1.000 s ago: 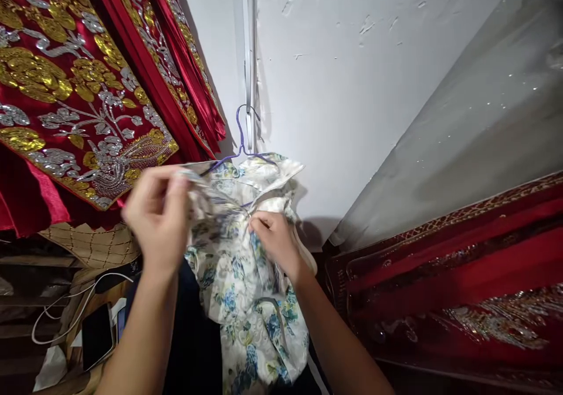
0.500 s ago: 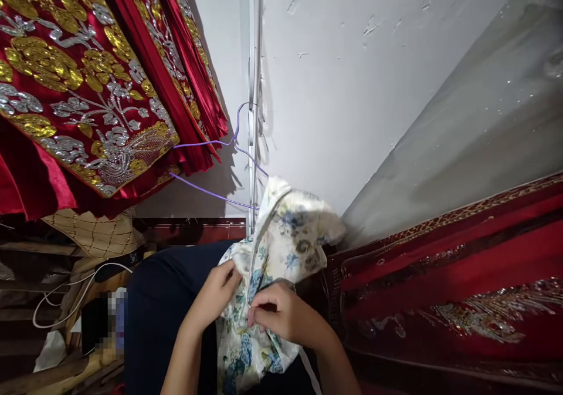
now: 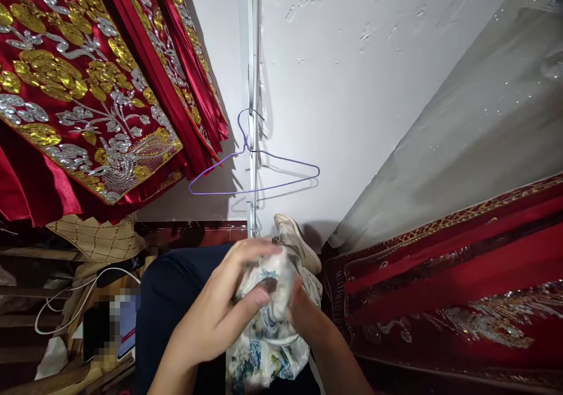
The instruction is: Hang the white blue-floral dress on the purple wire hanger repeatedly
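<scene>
A white garment with blue flowers (image 3: 264, 342) is bunched low in the middle of the view, over my lap. My left hand (image 3: 220, 313) lies on top of the bundle with its fingers curled round the cloth. My right hand (image 3: 308, 318) grips the bundle from the right side, partly hidden by the fabric. Above them a bare purple wire hanger (image 3: 255, 175) hangs on a white vertical pipe (image 3: 253, 60) against the wall, with nothing on it.
Red satin garments with gold and silver embroidery (image 3: 79, 90) hang at the upper left. More red embroidered cloth under clear plastic (image 3: 453, 277) lies at the right. A phone (image 3: 97, 330) and white cable (image 3: 61, 301) sit lower left. A beige shoe (image 3: 299, 242) shows below the hanger.
The floral garment has come off the hanger and been gathered into a bundle in both hands. The hanger, swung sideways half a second ago, now hangs level and bare.
</scene>
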{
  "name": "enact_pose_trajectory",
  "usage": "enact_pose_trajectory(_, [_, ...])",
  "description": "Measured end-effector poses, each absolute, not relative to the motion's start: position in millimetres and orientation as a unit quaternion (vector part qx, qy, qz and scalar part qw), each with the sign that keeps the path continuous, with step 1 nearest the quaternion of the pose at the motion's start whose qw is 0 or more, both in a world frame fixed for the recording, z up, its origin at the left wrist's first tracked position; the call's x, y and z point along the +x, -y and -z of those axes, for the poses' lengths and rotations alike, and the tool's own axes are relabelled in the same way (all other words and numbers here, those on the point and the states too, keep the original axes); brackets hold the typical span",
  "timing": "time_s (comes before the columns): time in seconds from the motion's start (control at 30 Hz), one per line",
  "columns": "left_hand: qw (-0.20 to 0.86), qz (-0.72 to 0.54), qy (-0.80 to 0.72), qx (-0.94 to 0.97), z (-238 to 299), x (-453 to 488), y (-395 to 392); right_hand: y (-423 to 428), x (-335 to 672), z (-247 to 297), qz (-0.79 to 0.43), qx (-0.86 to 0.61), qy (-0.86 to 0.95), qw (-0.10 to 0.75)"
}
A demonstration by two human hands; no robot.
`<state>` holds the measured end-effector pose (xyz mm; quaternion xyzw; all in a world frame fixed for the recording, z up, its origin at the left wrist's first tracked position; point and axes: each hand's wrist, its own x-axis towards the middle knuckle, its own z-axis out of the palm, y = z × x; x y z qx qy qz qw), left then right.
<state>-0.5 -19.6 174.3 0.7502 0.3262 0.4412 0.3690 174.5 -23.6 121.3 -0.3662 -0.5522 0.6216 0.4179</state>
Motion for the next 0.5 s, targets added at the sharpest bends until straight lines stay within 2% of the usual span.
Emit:
enact_pose_trajectory(0.13, [0.443,-0.383,-0.279,0.761,-167.9,-7.2,-1.2,29.5,179.4,-147.0,-0.706,-0.313,0.551,0.316])
enact_pose_trajectory(0.2, [0.418,-0.362,-0.281,0.785,-151.6,-7.4,-7.8,28.2,189.5,-162.4,-0.711,-0.318,0.554,0.292])
enact_pose_trajectory(0.27, [0.343,-0.353,-0.326,0.807,-131.4,-8.2,-10.3,24.5,202.5,-177.0,-0.709,-0.313,0.559,0.295])
enact_pose_trajectory(0.33, [0.277,-0.343,-0.361,0.822,-114.0,-12.8,-11.1,19.0,215.5,-189.5,-0.694,-0.314,0.569,0.311])
enact_pose_trajectory(0.4, [0.258,-0.294,-0.358,0.848,-105.3,-22.6,-13.5,11.5,225.7,-199.5,-0.652,-0.322,0.592,0.348])
enact_pose_trajectory(0.5, [0.23,-0.196,-0.381,0.874,-112.1,-45.3,-24.1,-7.1,231.4,-208.3,-0.47,-0.373,0.642,0.478])
